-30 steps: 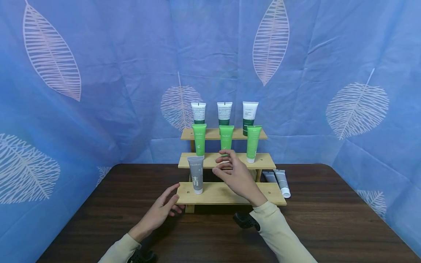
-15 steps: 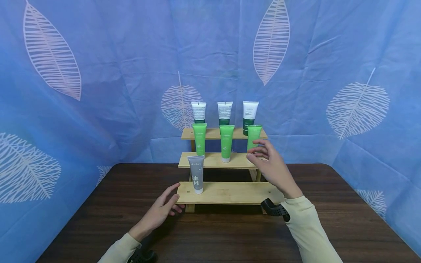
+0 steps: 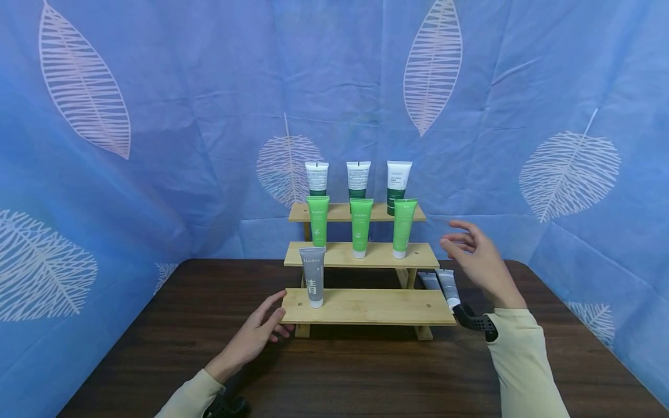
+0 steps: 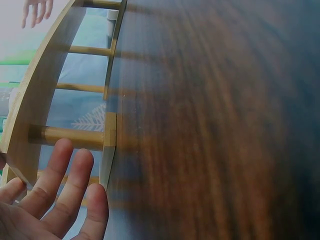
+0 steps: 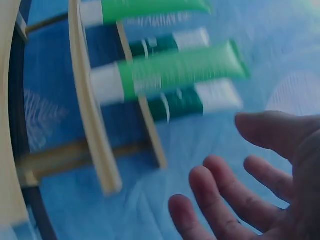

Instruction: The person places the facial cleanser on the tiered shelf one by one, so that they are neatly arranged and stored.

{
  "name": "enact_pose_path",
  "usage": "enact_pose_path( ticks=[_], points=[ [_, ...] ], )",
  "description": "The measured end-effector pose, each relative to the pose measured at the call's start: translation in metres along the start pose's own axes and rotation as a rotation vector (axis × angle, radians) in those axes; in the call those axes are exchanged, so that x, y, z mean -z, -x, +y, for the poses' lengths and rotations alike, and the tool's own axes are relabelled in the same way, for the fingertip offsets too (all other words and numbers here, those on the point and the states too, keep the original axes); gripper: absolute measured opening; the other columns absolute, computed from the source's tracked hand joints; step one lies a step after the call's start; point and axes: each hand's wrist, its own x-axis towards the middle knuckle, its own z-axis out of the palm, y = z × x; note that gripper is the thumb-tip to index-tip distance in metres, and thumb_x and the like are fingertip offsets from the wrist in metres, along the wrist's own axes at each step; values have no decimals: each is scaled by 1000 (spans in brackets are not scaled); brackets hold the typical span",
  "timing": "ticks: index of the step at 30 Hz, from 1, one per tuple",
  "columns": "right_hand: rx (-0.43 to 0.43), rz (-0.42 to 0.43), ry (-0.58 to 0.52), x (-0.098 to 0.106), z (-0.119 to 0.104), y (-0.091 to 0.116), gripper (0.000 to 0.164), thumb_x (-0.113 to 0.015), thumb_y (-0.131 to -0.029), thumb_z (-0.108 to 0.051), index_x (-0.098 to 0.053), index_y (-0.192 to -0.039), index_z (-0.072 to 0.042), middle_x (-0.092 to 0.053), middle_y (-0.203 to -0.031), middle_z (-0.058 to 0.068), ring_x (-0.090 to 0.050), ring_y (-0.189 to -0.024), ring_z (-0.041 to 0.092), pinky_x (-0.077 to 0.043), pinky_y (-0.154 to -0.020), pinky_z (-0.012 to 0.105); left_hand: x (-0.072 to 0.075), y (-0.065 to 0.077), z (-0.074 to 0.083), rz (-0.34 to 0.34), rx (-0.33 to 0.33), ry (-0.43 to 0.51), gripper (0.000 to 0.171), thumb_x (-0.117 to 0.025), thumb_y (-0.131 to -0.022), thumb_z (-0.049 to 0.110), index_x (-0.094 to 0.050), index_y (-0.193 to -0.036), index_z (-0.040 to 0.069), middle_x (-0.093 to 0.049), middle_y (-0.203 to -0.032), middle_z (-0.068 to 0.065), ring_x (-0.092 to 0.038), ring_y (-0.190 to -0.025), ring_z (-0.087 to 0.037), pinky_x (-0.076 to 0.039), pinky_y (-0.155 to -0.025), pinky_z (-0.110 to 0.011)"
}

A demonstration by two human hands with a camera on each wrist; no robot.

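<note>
A three-tier wooden display stand (image 3: pixel 366 299) stands on the dark table. My left hand (image 3: pixel 256 331) rests against the left end of its lowest board, fingers extended; in the left wrist view its fingers (image 4: pixel 75 185) spread below the board. One grey tube (image 3: pixel 312 278) stands upright on that board, near the left. My right hand (image 3: pixel 483 264) is in the air right of the stand, fingers loosely bent and holding nothing. Close by, two grey tubes (image 3: pixel 448 285) lie on the table beside the stand, one partly hidden behind it.
On the middle board stand three green tubes (image 3: pixel 360 229) with white caps. The top board carries three white and dark green tubes (image 3: pixel 399 183). A blue leaf-patterned cloth (image 3: pixel 334 87) hangs behind the table (image 3: pixel 366 377).
My right hand has moved from over the middle of the stand to the right, past its right end. My left hand and the tubes have stayed in place.
</note>
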Motion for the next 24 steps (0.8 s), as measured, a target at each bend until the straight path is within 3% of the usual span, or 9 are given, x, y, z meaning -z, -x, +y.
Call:
enact_pose_path(
  ticks=[3,5,9,12,24],
  points=[
    [-35,-14,17,8,16,-1,72,-58,-103,-46,-32,-159,-10,-60,-137,23,-66,-108,16,-56,-88,33,0,0,0,0,-1,-4,61,-47,-108,47,-30,-160,18,-72,-102,-13,-70,-90,-23,-52,-78,-36],
    [-59,-19,29,12,27,-1,73,-58,-103,-47,-31,-159,-9,-60,-137,24,-66,-106,13,-56,-89,34,0,0,0,0,0,-7,62,-47,-108,47,-30,-160,18,-72,-102,-13,-70,-90,-23,-52,-78,-36],
    [-106,-10,25,13,47,-3,74,-58,-103,-45,-30,-159,-5,-57,-138,28,-64,-118,37,-56,-90,43,0,0,1,-1,2,-7,62,-47,-108,47,-30,-160,18,-72,-102,-13,-69,-90,-23,-51,-79,-36],
    [-142,-29,28,10,64,-5,74,-57,-104,-43,-28,-159,-2,-54,-140,32,-59,-122,47,-54,-92,50,0,0,1,-1,2,-7,61,-47,-108,47,-30,-160,18,-72,-101,-12,-69,-90,-23,-51,-79,-36],
    [-276,-160,67,-9,111,-4,67,-61,-105,-27,-30,-155,5,-52,-139,38,-60,-120,49,-52,-94,58,2,2,0,-24,-17,14,61,-46,-109,46,-28,-161,18,-70,-107,-15,-69,-92,-25,-51,-80,-38]
  ],
)
